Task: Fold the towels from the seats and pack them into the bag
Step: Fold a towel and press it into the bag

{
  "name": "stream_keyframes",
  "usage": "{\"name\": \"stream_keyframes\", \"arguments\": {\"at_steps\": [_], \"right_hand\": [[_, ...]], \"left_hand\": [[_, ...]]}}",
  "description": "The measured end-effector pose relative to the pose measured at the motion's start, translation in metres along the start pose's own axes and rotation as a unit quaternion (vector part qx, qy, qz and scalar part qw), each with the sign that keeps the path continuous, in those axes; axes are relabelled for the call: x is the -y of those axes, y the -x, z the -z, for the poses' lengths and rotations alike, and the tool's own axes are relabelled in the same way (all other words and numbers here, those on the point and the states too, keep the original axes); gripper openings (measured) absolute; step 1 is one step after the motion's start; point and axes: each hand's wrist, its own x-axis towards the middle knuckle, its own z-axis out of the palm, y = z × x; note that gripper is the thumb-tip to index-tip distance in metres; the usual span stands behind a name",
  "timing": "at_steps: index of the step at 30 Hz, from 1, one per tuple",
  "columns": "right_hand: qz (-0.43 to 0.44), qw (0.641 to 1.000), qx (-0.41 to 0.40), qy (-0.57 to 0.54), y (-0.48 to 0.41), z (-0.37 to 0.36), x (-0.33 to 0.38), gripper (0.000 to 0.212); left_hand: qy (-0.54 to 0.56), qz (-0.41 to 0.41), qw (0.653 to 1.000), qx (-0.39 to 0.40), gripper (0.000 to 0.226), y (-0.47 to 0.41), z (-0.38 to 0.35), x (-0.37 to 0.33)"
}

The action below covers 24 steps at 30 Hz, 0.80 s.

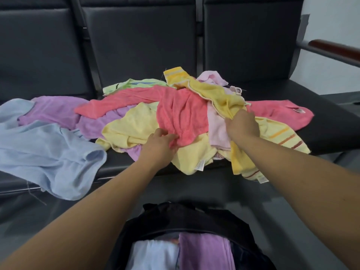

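Left grip curls its fingers into the near edge of the coral towel — pinched, bunched. Right grip closes round a fold of the yellow towel, long axis far-left to near-right. Both lie atop the pile, ctr of bench. Black bag sits near — open, w/ a folded purple towel inside.

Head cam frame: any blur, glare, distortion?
Head view: light is dim and flat, no hard shadows, only a faint sheen on the black seats. Left hand gripping the coral towel and right hand gripping the yellow towel are fairly sharp; forearms and the black bag at the bottom edge are soft; seat lines bow at the frame edges.
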Motion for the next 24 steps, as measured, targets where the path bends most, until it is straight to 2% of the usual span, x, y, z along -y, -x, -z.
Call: {"name": "stream_keyframes", "arguments": {"at_steps": [1, 2, 5, 8, 12, 14, 16, 18, 20, 22, 24], "right_hand": [[0.01, 1.0, -0.016, -0.014, -0.005, 0.003, -0.004, 0.029], [0.022, 0.999, -0.03, -0.031, -0.007, 0.006, -0.007, 0.024], [0.067, 0.991, -0.049, -0.103, -0.002, 0.025, -0.009, 0.039], [0.116, 0.976, -0.053, -0.174, 0.017, 0.051, -0.002, 0.043], [0.152, 0.939, -0.003, -0.31, 0.053, 0.097, 0.022, 0.043], [0.141, 0.909, 0.036, -0.39, 0.074, 0.12, 0.035, 0.045], [0.13, 0.883, 0.072, -0.446, 0.094, 0.141, 0.048, 0.044], [0.128, 0.855, 0.111, -0.491, 0.112, 0.163, 0.061, 0.035], [0.136, 0.828, 0.142, -0.525, 0.126, 0.18, 0.073, 0.029], [0.146, 0.812, 0.168, -0.539, 0.139, 0.198, 0.081, 0.025], [0.163, 0.818, 0.161, -0.527, 0.149, 0.215, 0.087, 0.03]], "left_hand": [[0.001, -0.006, 1.0, -0.001, 0.039, 0.0, 0.001, 0.0], [-0.002, -0.012, 1.0, 0.004, 0.039, 0.0, 0.003, -0.001], [-0.017, -0.011, 0.999, 0.048, 0.04, -0.001, 0.013, -0.008], [0.012, 0.032, 0.996, 0.081, 0.039, 0.007, 0.03, -0.022], [0.125, 0.047, 0.991, 0.017, 0.031, 0.029, 0.055, -0.046], [0.293, 0.053, 0.955, 0.014, 0.033, 0.044, 0.072, -0.063], [0.445, 0.051, 0.892, 0.062, 0.055, 0.058, 0.09, -0.081], [0.547, 0.048, 0.828, 0.116, 0.075, 0.07, 0.108, -0.099], [0.612, 0.043, 0.778, 0.136, 0.073, 0.08, 0.125, -0.116], [0.631, 0.033, 0.766, 0.118, 0.059, 0.089, 0.141, -0.127], [0.625, 0.047, 0.775, 0.085, 0.044, 0.095, 0.154, -0.131]]}}
